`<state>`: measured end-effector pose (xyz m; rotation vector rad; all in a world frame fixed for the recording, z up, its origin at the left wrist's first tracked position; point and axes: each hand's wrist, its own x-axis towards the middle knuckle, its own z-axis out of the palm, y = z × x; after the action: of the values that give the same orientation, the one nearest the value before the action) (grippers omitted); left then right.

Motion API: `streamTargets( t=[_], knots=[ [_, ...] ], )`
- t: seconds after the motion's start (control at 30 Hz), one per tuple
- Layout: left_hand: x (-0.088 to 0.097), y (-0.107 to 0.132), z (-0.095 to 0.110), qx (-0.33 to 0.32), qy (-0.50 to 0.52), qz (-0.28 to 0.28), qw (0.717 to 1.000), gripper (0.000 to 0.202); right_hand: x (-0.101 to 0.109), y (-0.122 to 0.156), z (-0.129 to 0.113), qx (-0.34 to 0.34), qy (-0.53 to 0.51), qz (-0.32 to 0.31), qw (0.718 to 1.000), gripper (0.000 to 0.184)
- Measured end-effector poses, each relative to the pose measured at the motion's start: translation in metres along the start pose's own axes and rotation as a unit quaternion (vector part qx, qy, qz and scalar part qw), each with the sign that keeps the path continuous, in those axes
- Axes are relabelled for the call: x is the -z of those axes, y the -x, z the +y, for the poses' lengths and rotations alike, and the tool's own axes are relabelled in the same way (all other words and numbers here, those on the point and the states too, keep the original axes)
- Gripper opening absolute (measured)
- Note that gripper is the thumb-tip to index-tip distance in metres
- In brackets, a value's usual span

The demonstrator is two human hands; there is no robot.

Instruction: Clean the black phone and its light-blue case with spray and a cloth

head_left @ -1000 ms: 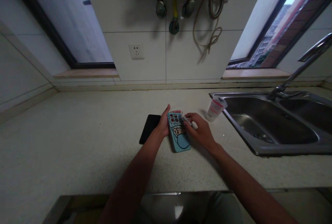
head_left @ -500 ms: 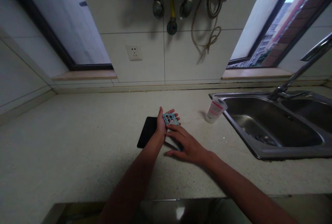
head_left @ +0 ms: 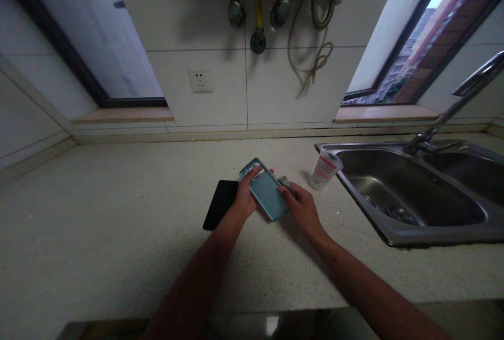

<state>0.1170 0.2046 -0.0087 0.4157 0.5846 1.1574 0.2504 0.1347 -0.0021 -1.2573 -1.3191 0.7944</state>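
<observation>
A teal phone case [head_left: 265, 193] is held just above a speckled stone countertop [head_left: 118, 245], slanted, with a plain face turned up (seemingly its inside, though this cannot be told for certain) and its cut-out end pointing away from the body. That far end is gripped by the left hand [head_left: 244, 198], with the fingers curled over the rim, while the near long edge is pinched by the closed fingers and thumb of the right hand [head_left: 300, 208]. Just beyond the right fingers, a small grey item [head_left: 284, 181] is partly hidden; what it is cannot be made out, nor can it be told whether it is being held. The case is judged to be light and thin, probably a moulded flexible shell, so it should bend rather than break, though its smooth surface may slip under a loose grip. It would be best taken by the two long edges, since the narrow strip around the cut-out is likely to flex most. A black smartphone-like slab [head_left: 220, 204] lies flat on the counter beside the left hand, and a translucent plastic cup with a red-printed label [head_left: 325, 170] stands near the rim of a stainless steel sink [head_left: 441, 236].
</observation>
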Motion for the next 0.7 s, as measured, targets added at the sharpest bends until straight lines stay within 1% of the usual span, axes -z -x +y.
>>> streamTargets(
  t=[0.1, 0.2, 0.33, 0.43, 0.5, 0.57, 0.6, 0.7],
  knots=[
    [-0.001, 0.001, 0.001, 0.001, 0.018, -0.013, 1.000, 0.025, 0.001, -0.003, 0.003, -0.023, -0.028, -0.013, 0.999, 0.037],
    [0.000, 0.000, 0.004, -0.006, 0.048, -0.003, 0.999, 0.028, 0.001, -0.004, 0.008, -0.034, -0.001, -0.045, 0.998, 0.038],
    [0.001, -0.003, 0.008, -0.023, 0.062, 0.037, 0.997, 0.028, 0.005, -0.005, 0.008, -0.002, 0.095, -0.056, 0.994, 0.041],
    [0.004, -0.005, 0.013, -0.065, 0.073, 0.068, 0.993, 0.025, 0.011, -0.006, 0.005, 0.029, 0.134, -0.055, 0.989, 0.039],
    [0.005, -0.005, 0.017, -0.085, 0.074, 0.073, 0.991, 0.026, 0.015, -0.006, 0.002, 0.051, 0.147, -0.034, 0.987, 0.037],
    [0.006, -0.005, 0.021, -0.080, 0.061, 0.069, 0.992, 0.029, 0.019, -0.007, -0.001, 0.074, 0.148, 0.006, 0.986, 0.038],
    [0.006, -0.005, 0.021, -0.063, 0.044, 0.066, 0.995, 0.030, 0.021, -0.008, -0.002, 0.081, 0.138, 0.029, 0.987, 0.038],
    [0.005, -0.005, 0.015, 0.026, -0.048, 0.056, 0.997, 0.031, 0.025, -0.011, -0.005, 0.083, 0.077, 0.091, 0.989, 0.040]
  ],
)
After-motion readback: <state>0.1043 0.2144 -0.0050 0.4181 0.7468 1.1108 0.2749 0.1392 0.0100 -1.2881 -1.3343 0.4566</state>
